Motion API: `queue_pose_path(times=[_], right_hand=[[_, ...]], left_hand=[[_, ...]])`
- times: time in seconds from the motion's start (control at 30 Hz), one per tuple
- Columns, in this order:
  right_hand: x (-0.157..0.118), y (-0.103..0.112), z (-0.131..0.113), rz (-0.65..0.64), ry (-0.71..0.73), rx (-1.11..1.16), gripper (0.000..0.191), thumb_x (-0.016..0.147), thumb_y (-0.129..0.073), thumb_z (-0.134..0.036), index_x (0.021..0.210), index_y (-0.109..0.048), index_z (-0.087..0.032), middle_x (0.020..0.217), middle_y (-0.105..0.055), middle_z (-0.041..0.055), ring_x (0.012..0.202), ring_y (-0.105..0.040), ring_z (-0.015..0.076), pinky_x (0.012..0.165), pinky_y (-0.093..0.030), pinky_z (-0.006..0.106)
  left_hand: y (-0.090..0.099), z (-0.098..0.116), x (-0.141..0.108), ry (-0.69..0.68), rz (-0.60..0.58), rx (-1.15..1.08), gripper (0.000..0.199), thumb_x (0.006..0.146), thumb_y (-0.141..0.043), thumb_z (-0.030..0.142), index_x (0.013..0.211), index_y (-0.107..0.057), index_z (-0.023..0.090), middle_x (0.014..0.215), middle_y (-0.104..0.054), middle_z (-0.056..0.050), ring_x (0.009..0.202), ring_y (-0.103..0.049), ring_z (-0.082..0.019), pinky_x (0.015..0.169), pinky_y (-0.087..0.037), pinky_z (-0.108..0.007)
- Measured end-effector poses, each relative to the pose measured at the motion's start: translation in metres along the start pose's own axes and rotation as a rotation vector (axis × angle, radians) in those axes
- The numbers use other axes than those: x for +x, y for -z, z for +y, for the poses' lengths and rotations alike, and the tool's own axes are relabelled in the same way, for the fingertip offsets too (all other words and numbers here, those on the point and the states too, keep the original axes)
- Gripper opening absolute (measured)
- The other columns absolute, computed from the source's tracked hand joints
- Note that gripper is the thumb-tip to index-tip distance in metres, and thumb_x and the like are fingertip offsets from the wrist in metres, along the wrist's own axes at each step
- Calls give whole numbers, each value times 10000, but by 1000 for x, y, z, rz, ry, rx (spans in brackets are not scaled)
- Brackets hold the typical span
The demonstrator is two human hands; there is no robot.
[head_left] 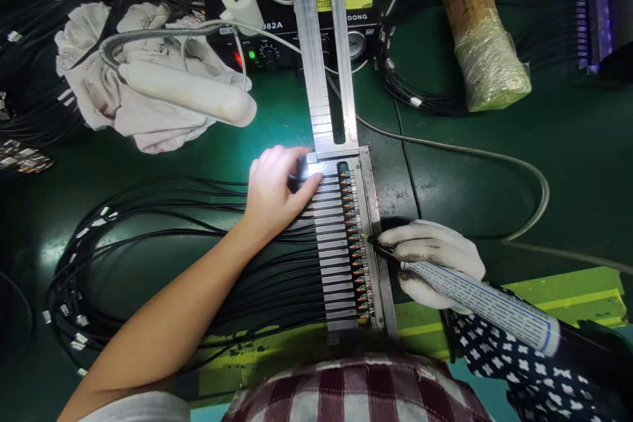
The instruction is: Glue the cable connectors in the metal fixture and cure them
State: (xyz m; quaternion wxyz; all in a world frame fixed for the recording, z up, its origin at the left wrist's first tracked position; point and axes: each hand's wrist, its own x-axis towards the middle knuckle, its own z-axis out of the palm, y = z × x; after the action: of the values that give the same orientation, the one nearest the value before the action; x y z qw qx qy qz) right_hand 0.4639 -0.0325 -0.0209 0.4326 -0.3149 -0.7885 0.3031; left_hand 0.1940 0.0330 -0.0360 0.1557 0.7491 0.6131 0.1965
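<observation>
My bare left hand grips the far end of a metal fixture, index finger and thumb on a brightly lit part. Black cables lie side by side across the fixture's slots, their exposed ends and small connectors lined up along its right side. In a white glove, my right hand is closed round a dark dispensing syringe with a white label of blue print. The syringe's thin tip points left and meets the row of connectors about midway along.
A dispenser box with lit lamps stands at the back, behind two metal bars. White cloth gloves and a white lamp lie at left. A wrapped roll stands back right. A grey hose crosses the green table.
</observation>
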Motion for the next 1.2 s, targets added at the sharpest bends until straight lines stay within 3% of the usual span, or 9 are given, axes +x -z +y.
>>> queue_pose_path(times=[0.43, 0.63, 0.9, 1.2], right_hand=[[2, 0, -1, 16, -17, 17, 149, 827, -696, -181, 969, -660, -155, 963, -733, 110, 896, -717, 220, 774, -615, 325], [3, 6, -12, 8, 54, -75, 132, 875, -653, -240, 968, -647, -146, 956, -737, 120, 865, -723, 204, 779, -605, 319], [-7, 3, -13, -67, 29, -69, 121, 865, -645, -233, 962, -635, -162, 956, -737, 116, 859, -727, 216, 693, -601, 326], [-2, 2, -13, -51, 16, -67, 113, 879, -645, -253, 957, -631, -173, 948, -738, 109, 848, -729, 210, 699, -598, 309]], left_hand=[[0, 0, 0, -14, 12, 0, 330, 879, -575, 420, 1130, -615, 209, 824, -561, -23, 812, -524, -208, 758, -368, -330], [0, 0, 0, 0, 3, 2, 334, 883, -564, 439, 1132, -612, 221, 831, -568, -24, 820, -527, -212, 764, -370, -335], [0, 0, 0, 1, 3, 2, 331, 879, -569, 433, 1135, -605, 228, 835, -567, -21, 821, -524, -209, 759, -371, -337], [0, 0, 1, 3, -9, 8, 334, 875, -576, 431, 1137, -608, 227, 834, -567, -24, 832, -526, -214, 759, -364, -329]])
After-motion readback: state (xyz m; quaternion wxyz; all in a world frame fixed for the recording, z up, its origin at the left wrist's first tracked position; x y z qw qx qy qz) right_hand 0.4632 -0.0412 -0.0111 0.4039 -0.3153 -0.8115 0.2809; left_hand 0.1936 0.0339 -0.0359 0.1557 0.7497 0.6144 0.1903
